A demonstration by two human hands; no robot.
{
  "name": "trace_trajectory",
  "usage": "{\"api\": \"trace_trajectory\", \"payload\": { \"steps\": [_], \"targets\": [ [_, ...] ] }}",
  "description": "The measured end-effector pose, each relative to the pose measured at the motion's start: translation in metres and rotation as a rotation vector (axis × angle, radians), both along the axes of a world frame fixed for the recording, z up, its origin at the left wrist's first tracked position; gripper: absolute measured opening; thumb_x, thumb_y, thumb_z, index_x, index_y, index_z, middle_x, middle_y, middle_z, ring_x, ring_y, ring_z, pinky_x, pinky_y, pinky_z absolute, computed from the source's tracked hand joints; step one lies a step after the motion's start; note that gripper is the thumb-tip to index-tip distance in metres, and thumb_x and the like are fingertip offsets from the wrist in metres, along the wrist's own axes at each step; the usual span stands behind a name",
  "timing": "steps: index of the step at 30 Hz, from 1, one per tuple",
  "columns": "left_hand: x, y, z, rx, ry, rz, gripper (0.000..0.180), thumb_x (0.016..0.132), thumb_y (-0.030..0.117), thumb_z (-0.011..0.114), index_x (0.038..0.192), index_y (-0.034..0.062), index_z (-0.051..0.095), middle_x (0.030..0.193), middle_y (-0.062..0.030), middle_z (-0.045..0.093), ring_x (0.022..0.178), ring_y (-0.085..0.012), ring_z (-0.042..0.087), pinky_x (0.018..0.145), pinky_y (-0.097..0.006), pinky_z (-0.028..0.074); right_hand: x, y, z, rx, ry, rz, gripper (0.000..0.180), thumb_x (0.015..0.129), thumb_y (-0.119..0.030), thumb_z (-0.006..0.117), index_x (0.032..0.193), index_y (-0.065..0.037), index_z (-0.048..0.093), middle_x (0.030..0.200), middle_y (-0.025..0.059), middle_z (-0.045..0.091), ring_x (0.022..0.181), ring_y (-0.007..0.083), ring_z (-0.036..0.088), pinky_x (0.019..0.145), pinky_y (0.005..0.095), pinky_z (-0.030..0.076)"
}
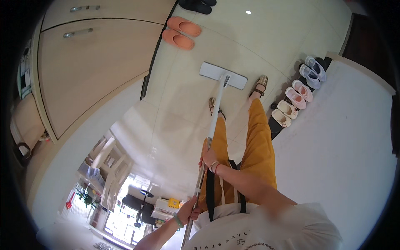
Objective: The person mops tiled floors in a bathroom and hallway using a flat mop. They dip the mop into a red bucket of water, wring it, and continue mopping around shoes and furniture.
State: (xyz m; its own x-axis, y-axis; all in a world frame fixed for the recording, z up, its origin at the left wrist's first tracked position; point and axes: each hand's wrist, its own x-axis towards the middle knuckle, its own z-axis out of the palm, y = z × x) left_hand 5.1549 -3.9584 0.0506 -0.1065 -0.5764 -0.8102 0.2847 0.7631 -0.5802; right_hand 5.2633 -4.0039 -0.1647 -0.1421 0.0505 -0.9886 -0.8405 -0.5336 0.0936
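A flat mop (pixel 218 109) with a white and silver pole slants from beside my body down to the tiled floor. Its pale rectangular head (pixel 211 71) lies on the tiles just ahead of my feet. Low on the pole, near my waist, my left hand (pixel 188 210) is closed around the metal part; a green bangle sits on that wrist. Farther up toward the mop head, my right hand (pixel 209 156) wraps the pole where the white section meets the metal one. Bracelets circle the right wrist.
Orange slippers (pixel 181 32) and dark shoes (pixel 197 6) stand by the beige cabinet (pixel 100 54) at the left. Along the white wall (pixel 333 137) at right, several pairs of light shoes (pixel 296 96) line a dark strip. A white chair (pixel 110 173) is at lower left.
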Motion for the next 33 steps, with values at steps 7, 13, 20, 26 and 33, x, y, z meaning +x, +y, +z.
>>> {"api": "trace_trajectory", "payload": {
  "steps": [7,13,20,26,33],
  "targets": [
    [0.043,0.013,-0.03,0.103,-0.195,-0.164,0.051,0.086,0.058,0.036,0.067,0.0115,0.042,0.048,0.0011,0.035,0.036,-0.0074,0.031,0.032,-0.022,0.025,0.049,0.011,-0.018,0.055,-0.068,-0.034,0.045,0.091,-0.038,0.036,0.069,0.002,0.041,0.045,0.0098,0.041,0.032,0.0241,0.046,0.031,0.0379,0.042],
    [0.181,0.046,-0.141,0.223,-0.454,-0.169,0.056,0.082,0.063,0.039,0.066,0.01,0.041,0.046,0.0021,0.036,0.034,-0.0078,0.033,0.032,-0.022,0.029,0.233,0.054,-0.131,0.079,-0.288,-0.051,0.052,0.09,-0.039,0.037,0.056,0.0,0.042,0.044,0.0139,0.045,0.035,0.0272,0.049,0.034,0.0396,0.042],
    [0.242,0.069,-0.199,0.437,-0.579,0.031,0.045,0.085,0.053,0.045,0.075,0.0098,0.044,0.053,0.0066,0.035,0.04,-0.0033,0.029,0.035,-0.018,0.026,0.33,0.109,-0.167,0.097,-0.436,-0.015,0.03,0.087,-0.031,0.036,0.081,-0.002,0.036,0.055,0.0124,0.046,0.042,0.0243,0.048,0.039,0.0404,0.043],
    [0.069,0.015,-0.127,0.332,-0.384,-0.187,0.044,0.089,0.051,0.037,0.072,0.011,0.044,0.048,0.0028,0.037,0.038,-0.0071,0.035,0.036,-0.021,0.03,0.122,0.047,-0.101,0.142,-0.39,0.194,0.048,0.092,-0.034,0.033,0.056,-0.003,0.039,0.043,0.0123,0.046,0.035,0.0258,0.051,0.032,0.0365,0.041],
    [-0.04,-0.018,-0.002,0.013,-0.029,-0.005,0.046,0.087,0.055,0.037,0.068,0.0137,0.041,0.046,0.0037,0.027,0.035,-0.0067,0.026,0.032,-0.021,0.022,-0.039,-0.002,-0.012,-0.012,0.118,0.07,0.042,0.091,-0.039,0.035,0.077,0.0,0.039,0.05,0.0121,0.045,0.037,0.0266,0.051,0.033,0.0387,0.045]
  ]
}}
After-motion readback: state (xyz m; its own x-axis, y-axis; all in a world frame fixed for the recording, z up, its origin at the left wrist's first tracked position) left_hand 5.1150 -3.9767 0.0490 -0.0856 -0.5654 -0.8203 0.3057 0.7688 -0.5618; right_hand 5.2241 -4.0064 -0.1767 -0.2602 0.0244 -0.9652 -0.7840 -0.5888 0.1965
